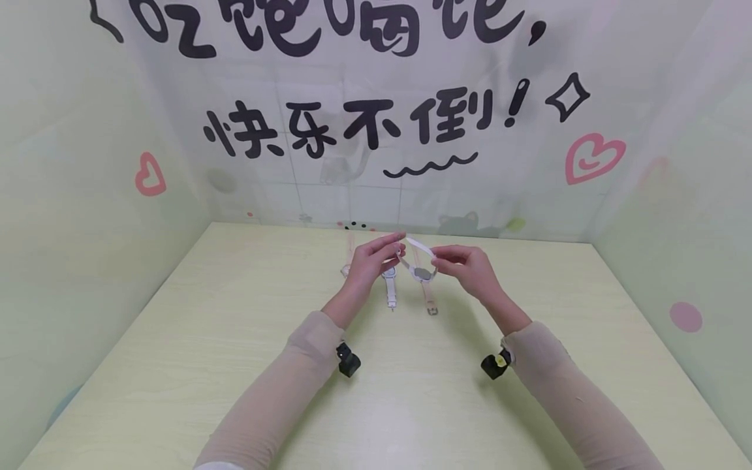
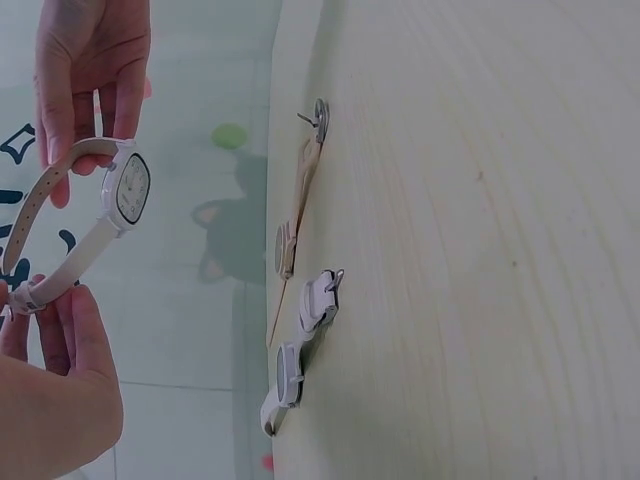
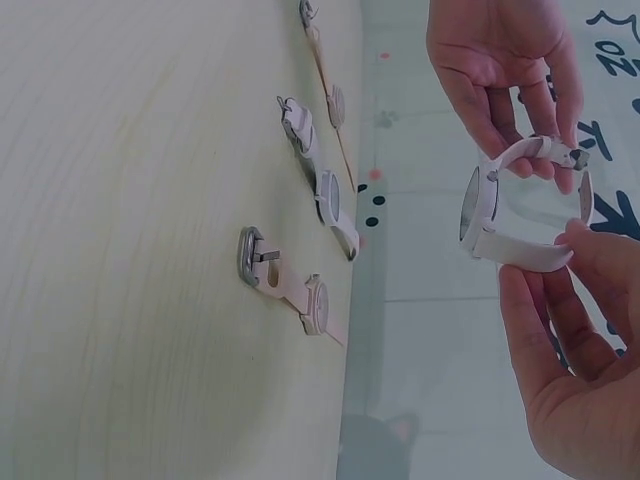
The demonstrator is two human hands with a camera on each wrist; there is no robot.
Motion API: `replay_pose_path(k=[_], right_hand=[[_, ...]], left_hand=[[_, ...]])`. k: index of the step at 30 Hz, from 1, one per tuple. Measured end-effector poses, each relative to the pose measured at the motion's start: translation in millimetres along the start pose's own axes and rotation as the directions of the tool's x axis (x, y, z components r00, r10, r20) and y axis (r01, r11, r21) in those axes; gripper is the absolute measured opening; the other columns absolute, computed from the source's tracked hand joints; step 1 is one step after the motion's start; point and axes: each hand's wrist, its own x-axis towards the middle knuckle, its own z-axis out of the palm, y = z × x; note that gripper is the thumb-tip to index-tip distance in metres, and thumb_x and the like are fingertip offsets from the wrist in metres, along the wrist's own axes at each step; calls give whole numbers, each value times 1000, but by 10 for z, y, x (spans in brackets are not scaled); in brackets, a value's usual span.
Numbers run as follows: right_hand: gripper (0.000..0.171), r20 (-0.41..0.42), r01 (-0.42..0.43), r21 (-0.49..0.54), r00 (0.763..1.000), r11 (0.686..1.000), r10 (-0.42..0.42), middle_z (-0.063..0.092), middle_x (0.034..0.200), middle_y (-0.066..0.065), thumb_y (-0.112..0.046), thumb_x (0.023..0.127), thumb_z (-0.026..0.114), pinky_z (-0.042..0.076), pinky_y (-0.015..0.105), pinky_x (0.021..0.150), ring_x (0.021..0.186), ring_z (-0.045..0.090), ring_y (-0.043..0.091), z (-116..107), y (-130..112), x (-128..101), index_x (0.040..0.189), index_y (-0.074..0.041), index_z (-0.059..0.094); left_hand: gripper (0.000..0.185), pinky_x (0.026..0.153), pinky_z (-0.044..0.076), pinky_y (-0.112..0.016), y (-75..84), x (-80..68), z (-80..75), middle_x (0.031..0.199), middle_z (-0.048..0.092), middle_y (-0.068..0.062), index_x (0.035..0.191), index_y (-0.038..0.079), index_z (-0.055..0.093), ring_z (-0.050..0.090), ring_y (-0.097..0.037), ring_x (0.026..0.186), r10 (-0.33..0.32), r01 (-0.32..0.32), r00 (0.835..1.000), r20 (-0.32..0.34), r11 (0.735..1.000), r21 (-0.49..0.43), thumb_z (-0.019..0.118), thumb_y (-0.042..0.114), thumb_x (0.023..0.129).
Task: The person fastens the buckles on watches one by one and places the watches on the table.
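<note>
Both hands hold one white wristwatch (image 1: 420, 269) in the air above the pale wooden table (image 1: 235, 365). My left hand (image 1: 397, 245) pinches the buckle end of its strap. My right hand (image 1: 438, 259) pinches the other strap end, so the band curves into a loop between them. The left wrist view shows the watch's square white dial (image 2: 129, 188) with the left hand (image 2: 45, 300) below it. In the right wrist view the watch (image 3: 478, 212) is edge-on, with the right hand (image 3: 545, 262) under it and the left hand (image 3: 500, 60) above it.
Three more watches lie flat on the table under the hands: a thin pink one (image 1: 348, 260) on the left, a white one (image 1: 390, 288) in the middle and a pink-strapped one (image 1: 429, 297) on the right. Decorated walls close in the table on three sides.
</note>
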Motion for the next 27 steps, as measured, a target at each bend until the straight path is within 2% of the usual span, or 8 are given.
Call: replay_pose_path(k=[5, 13, 22, 27], right_hand=[[28, 3, 3, -14, 1000, 1000, -3, 73, 112, 22, -12, 93, 70, 61, 35, 86, 96, 70, 22, -12, -7, -3, 119, 1, 71], [28, 14, -10, -15, 1000, 1000, 10, 72, 114, 21, -12, 94, 69, 60, 39, 88, 97, 70, 25, -12, -14, 2, 119, -1, 71], [29, 21, -22, -25, 1000, 999, 23, 71, 120, 19, -14, 94, 70, 59, 42, 91, 103, 69, 29, -5, -41, -6, 120, -2, 71], [29, 23, -21, -27, 1000, 999, 22, 71, 120, 19, -14, 94, 70, 59, 42, 91, 103, 69, 29, 5, -50, -7, 120, -2, 71]], left_hand=[[33, 99, 55, -29, 10, 5, 10, 127, 68, -17, 131, 8, 65, 69, -5, 97, -3, 3, 1000, 10, 1000, -1, 62, 12, 98], [33, 98, 55, -30, -15, 21, 18, 130, 66, -20, 131, 7, 65, 69, -5, 98, -1, 1, 1000, 15, 1000, 14, 62, 12, 98], [34, 97, 55, -27, -39, 33, 15, 131, 65, -18, 131, 6, 63, 65, -28, 121, 4, -5, 999, 33, 1000, 25, 62, 11, 98], [34, 97, 55, -28, -30, 24, 18, 133, 64, -19, 132, 6, 63, 61, -34, 125, 11, -13, 999, 46, 999, 38, 61, 12, 99]])
